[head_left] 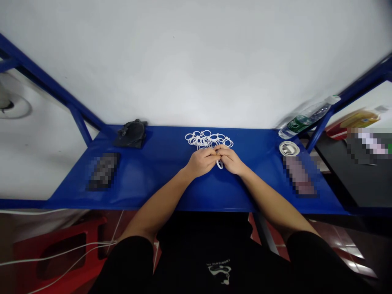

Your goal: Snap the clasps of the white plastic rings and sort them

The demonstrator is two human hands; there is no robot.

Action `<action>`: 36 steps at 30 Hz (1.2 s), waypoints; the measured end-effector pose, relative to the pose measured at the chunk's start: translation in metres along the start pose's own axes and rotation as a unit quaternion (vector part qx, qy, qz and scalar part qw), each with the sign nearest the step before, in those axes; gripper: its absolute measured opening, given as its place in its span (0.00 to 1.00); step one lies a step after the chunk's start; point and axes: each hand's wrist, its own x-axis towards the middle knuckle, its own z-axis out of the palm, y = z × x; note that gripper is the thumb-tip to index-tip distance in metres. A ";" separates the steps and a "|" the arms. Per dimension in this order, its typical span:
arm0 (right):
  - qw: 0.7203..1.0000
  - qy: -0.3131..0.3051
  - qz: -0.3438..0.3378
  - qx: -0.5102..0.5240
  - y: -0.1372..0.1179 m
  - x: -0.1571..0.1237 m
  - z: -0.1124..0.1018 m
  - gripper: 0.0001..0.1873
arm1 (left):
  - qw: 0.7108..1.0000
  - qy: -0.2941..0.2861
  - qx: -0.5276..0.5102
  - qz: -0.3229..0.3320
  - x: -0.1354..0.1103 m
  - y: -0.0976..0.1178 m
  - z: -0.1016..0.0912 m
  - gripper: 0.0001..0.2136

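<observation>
A pile of several white plastic rings (pixel 208 139) lies on the blue table (pixel 153 179) near its back edge. Just in front of the pile, my left hand (pixel 200 162) and my right hand (pixel 231 160) meet with fingers curled. Between them they pinch one white ring (pixel 219 164), whose lower loop shows below the fingertips. Both forearms rest over the table's front edge.
A dark cloth bundle (pixel 131 133) sits at the back left, a blurred dark object (pixel 102 171) in front of it. At the right lie a plastic water bottle (pixel 306 117), a round metal lid (pixel 289 148) and a blurred object (pixel 299 176). A red stool (pixel 61 249) stands below left.
</observation>
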 end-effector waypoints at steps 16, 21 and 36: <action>0.979 0.111 0.032 -0.166 0.024 -0.008 -0.007 0.20 | 0.985 0.044 0.064 -0.152 -0.007 -0.036 -0.001 0.04; 0.948 0.180 0.080 -0.251 0.049 -0.004 -0.023 0.18 | 0.946 -0.026 0.115 -0.302 -0.008 -0.048 -0.005 0.12; 0.930 -0.107 0.167 -0.311 0.049 -0.003 -0.013 0.48 | 0.905 -0.198 0.112 -0.360 -0.009 -0.055 -0.005 0.28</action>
